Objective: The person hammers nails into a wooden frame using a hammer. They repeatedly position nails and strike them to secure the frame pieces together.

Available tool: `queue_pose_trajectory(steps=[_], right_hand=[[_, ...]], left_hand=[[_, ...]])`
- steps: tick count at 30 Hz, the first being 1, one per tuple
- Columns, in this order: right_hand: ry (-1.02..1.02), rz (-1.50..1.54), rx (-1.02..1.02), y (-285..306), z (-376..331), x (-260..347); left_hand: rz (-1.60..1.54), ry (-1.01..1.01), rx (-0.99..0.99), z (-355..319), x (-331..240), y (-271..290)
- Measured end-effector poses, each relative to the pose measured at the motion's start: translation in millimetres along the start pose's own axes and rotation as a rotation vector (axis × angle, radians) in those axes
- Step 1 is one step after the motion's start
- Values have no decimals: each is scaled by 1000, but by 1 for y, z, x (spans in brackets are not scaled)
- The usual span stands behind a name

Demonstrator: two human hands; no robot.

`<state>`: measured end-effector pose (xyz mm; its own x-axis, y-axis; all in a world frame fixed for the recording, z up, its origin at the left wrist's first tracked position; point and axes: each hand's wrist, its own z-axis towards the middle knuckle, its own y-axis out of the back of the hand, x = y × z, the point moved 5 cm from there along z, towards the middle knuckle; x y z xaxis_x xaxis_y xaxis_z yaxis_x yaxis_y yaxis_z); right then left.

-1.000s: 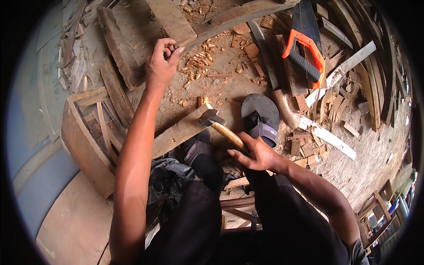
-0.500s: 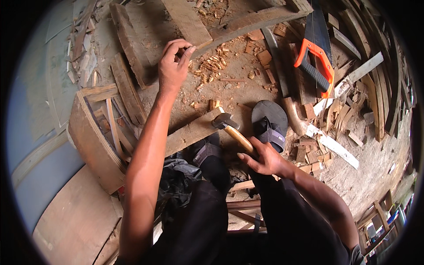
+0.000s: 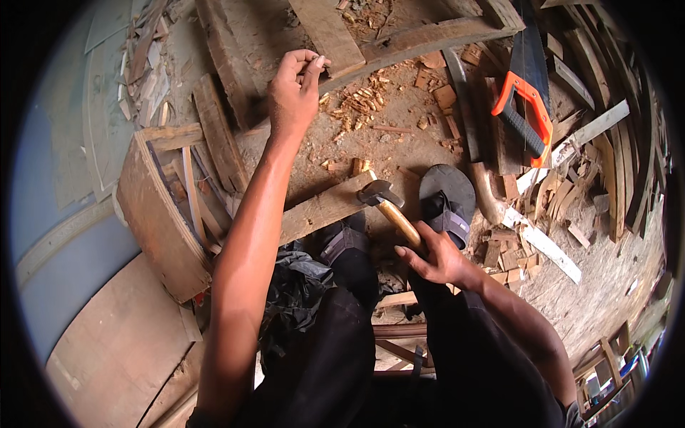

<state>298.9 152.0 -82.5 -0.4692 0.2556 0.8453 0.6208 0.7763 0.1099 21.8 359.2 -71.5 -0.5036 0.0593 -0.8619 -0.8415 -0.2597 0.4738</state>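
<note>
My right hand (image 3: 444,255) is wrapped around the wooden handle of a hammer (image 3: 397,220). The dark metal hammer head is over the end of a short wooden board (image 3: 321,209) in front of my left foot; I cannot tell if they touch. Farther out, my left hand (image 3: 294,93) is raised with thumb and fingers pinched together. Something small seems to be between the fingertips, too small to name. Just beyond that hand lies the end of a wider brown plank (image 3: 330,39), resting over a curved timber (image 3: 435,39).
An orange-and-black handsaw (image 3: 524,118) lies on timber at the right, near a long tool with a curved wooden handle (image 3: 487,192). Wood chips (image 3: 360,107) litter the floor. A wooden frame (image 3: 160,214) stands left, beside a black plastic bag (image 3: 296,282). Sandals are on my feet.
The view has shifted slightly, so the scene sits farther right. My left hand has moved a little away from me, still pinched. My right hand keeps hold of the hammer.
</note>
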Motion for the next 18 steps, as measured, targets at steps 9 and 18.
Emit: queue_pose_trajectory(steps=[9,18], right_hand=[[5,1,-1,2,0,5],[15,7,-11,0,0,2]], left_hand=[[25,4,29,5,6,0],[-52,53,12,2,10,-3]])
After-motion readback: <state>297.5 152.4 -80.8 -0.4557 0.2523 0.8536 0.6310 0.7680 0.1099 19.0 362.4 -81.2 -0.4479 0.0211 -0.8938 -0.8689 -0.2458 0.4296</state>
